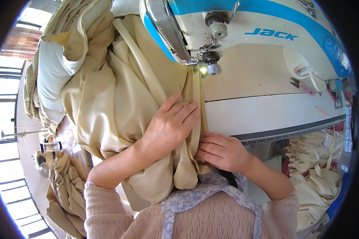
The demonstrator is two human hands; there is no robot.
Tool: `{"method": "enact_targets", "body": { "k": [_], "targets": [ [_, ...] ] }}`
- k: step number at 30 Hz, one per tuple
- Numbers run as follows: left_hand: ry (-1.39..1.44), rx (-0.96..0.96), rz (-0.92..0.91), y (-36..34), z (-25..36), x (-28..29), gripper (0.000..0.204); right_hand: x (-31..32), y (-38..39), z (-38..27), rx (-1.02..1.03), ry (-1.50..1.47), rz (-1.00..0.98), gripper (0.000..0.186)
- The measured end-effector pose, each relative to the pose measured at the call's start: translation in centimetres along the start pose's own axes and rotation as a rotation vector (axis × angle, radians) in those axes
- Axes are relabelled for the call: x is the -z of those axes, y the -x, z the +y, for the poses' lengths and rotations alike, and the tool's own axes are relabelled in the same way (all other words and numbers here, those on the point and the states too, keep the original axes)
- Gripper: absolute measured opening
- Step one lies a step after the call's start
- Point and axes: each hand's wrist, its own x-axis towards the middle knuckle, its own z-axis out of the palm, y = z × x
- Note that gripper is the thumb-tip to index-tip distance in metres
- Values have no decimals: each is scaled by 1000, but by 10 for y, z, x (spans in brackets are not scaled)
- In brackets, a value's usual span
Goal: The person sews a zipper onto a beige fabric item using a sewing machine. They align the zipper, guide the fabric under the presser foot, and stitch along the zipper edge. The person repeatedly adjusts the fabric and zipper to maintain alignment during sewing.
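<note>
A large piece of shiny beige fabric (pixel 95 103) spreads from the left, under the sewing machine's (pixel 235 24) needle area and down over my lap. A zipper (pixel 193 89) runs lengthwise along its right edge, up to the lit presser foot area (pixel 203 71). My left hand (pixel 173 121) lies flat on the fabric, fingertips at the zipper. Lower and to the right, my right hand (pixel 223 152) has its fingers bent over the fabric's edge beside the zipper, thumb hidden. The machine head hides the needle.
Pink-handled scissors (pixel 305 87) and an orange pencil (pixel 322 110) lie on the right of the table. A ruler strip (pixel 275 134) lines its front edge. Cream fabric pieces (pixel 317 159) are heaped at lower right. Folded beige and white cloth (pixel 54 75) stands at upper left.
</note>
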Motion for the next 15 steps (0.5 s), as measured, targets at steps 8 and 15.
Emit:
{"method": "enact_targets", "body": {
  "k": [8,15],
  "targets": [
    [129,16,11,-6,-6,-1,29,3,-3,3,-83,-92,51,21],
    [158,6,13,-8,-7,-1,30,5,-4,3,-85,-114,49,20]
  ]
}}
